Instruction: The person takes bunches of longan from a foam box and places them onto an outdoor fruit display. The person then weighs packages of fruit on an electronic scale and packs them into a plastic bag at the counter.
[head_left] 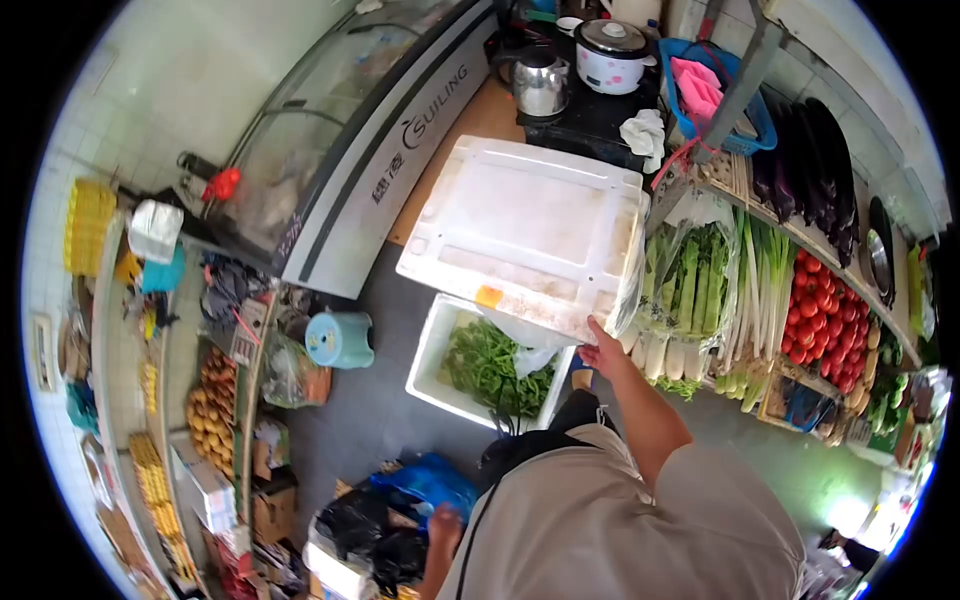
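A large white foam box lid (530, 230), scuffed and with a patch of orange tape, lies level in front of me; what supports it is hidden. At its near right corner is my right hand (602, 354), closed on the edge with the thumb uppermost. Below it on the floor, a white foam box (425, 365) holds leafy greens (495, 360) and some clear plastic. My left hand (445, 525) hangs low by my side, beside a blue plastic bag (430, 483) and black bags (360, 530). Its fingers are too hidden to read.
Celery (700, 285), leeks (765, 290), tomatoes (822, 315) and eggplants (815, 165) fill the right-hand rack. A display freezer (400, 130) stands at the back left. A kettle (540, 82) and rice cooker (612, 58) are behind the lid. A blue stool (340, 340) stands left.
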`<state>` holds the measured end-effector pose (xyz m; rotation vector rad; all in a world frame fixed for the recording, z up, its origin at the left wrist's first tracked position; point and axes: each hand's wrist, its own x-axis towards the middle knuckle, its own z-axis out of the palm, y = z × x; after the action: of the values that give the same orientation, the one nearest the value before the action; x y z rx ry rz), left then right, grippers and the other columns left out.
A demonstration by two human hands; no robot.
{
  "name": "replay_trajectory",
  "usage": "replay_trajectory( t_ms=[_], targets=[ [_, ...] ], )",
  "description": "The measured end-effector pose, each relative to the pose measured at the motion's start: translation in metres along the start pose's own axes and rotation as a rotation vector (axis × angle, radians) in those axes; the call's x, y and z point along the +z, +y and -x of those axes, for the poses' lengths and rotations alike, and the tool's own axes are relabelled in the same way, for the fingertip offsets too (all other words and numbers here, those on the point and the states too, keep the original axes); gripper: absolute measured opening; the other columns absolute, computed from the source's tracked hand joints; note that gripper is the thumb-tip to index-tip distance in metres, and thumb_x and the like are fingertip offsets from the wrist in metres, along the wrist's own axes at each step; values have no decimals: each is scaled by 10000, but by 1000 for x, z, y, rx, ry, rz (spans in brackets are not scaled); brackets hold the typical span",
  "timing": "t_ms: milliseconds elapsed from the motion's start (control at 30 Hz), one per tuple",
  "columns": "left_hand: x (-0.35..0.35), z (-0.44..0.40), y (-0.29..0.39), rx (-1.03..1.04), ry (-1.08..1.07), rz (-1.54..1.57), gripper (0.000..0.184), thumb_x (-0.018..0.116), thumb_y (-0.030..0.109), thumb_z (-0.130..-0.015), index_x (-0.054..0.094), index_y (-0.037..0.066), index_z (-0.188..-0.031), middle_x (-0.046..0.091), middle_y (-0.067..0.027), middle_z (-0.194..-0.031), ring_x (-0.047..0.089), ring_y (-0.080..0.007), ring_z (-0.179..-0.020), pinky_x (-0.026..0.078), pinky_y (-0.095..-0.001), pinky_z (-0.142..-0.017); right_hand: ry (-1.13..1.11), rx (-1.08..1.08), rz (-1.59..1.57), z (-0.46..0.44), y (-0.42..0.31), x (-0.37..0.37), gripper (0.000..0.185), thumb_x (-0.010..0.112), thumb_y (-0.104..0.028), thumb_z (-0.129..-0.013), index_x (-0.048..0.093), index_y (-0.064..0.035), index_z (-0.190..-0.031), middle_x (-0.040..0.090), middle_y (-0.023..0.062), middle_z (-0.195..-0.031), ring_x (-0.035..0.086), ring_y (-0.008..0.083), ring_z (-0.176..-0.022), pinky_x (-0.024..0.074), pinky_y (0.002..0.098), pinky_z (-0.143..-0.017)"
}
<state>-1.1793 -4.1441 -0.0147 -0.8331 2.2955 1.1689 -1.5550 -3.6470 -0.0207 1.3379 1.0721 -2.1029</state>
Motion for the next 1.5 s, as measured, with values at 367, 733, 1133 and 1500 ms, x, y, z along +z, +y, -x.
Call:
replay_trajectory(
  t_ms=[367, 733, 1133, 1500],
  targets=[
    [-56, -126, 158, 511, 9, -391, 230, 599, 218, -941, 642, 48, -1090, 670, -93, -890, 645, -203, -749, 524, -315, -676, 83, -243, 69, 99, -66, 29, 527, 694, -569, -838, 615, -79, -1016, 636, 68, -768, 595, 157, -480, 557, 333, -461],
    [89, -137, 547, 81, -611, 847, 737, 634, 339, -963, 243, 69, -1525, 447, -120, -1409, 476, -267, -1309, 470, -404, -1003, -2, -357, -104, 139, -74, 42, 426, 604, -516, -942, 602, -115, -1086, 604, 25, -698, 484, 134, -435, 460, 311, -437],
    [160, -103, 664, 303, -562, 1111, 495, 659, 226, -961, 433, -25, -1323, 686, -165, -1125, 693, -237, -996, 564, -350, -834, 51, -935, 1267, 54, -54, -25, 424, 523, -355, -1002, 553, -32, -1277, 624, 87, -870, 629, 228, -769, 527, 406, -703],
    [171, -108, 655, 451, -391, 902, 446, 645, 331, -959, 529, 18, -1255, 695, -170, -973, 686, -329, -862, 525, -413, -803, -99, -1153, 1387, -138, -112, 154, 358, 624, -271, -976, 611, -29, -1239, 648, 135, -1141, 630, 227, -1000, 516, 336, -830]
  ],
)
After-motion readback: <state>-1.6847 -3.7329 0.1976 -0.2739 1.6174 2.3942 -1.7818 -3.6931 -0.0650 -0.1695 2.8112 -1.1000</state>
